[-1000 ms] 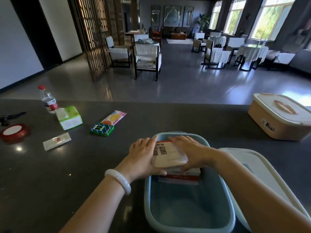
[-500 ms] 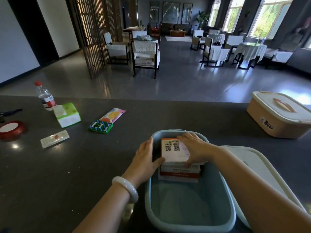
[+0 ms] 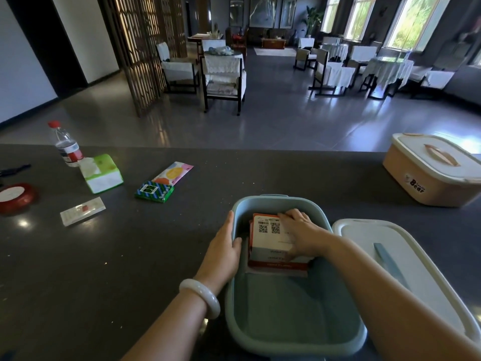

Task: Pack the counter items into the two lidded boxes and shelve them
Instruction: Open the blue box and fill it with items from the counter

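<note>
An open blue box [image 3: 294, 342] stands on the dark counter in front of me. Inside its far end lies a stack of flat white-and-orange packs [image 3: 270, 241] with QR codes on top. My right hand [image 3: 302, 233] rests on the top pack, fingers spread over it. My left hand [image 3: 223, 246] grips the box's left rim, thumb inside. The box's white lid [image 3: 406, 269] lies to the right. A beige box [image 3: 429, 173] with its lid on sits at the far right.
On the counter's left lie a green pack [image 3: 154, 192], a colourful sachet [image 3: 173, 173], a green tissue pack [image 3: 101, 173], a water bottle [image 3: 66, 144], a flat white packet [image 3: 82, 211] and a red tape roll [image 3: 15, 195]. Beyond the counter is a dining room.
The packs went from above the rim down into the box. My left hand let go of them and moved to the box's left rim. My right hand stayed on top.
</note>
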`<state>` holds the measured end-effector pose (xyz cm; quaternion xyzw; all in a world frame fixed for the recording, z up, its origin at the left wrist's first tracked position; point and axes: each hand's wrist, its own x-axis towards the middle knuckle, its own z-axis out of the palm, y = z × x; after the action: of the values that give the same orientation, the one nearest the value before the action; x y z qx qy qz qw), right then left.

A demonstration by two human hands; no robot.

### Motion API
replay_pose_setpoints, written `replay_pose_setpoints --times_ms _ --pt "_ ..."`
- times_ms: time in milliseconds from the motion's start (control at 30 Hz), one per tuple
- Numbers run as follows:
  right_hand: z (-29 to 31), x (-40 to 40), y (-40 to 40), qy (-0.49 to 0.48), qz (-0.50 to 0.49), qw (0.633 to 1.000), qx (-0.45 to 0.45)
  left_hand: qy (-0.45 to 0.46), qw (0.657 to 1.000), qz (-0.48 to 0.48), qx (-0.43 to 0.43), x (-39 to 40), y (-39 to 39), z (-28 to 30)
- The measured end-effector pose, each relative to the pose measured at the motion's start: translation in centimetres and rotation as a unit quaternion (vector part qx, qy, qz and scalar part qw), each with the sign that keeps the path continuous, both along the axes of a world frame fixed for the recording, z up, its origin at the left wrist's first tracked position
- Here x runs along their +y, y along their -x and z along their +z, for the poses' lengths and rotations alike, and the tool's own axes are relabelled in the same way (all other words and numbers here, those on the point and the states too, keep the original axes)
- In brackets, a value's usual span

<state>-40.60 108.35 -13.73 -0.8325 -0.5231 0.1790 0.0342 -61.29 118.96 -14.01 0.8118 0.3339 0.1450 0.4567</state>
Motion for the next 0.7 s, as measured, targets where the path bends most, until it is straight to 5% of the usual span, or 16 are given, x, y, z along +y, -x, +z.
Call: replay_pose_setpoints --times_ms 700 --pt "-1.3 -0.9 0.8 -0.086 0.047 0.993 -0.073 -0.023 0.999 0.01 0.032 -0.6 0.1 0.6"
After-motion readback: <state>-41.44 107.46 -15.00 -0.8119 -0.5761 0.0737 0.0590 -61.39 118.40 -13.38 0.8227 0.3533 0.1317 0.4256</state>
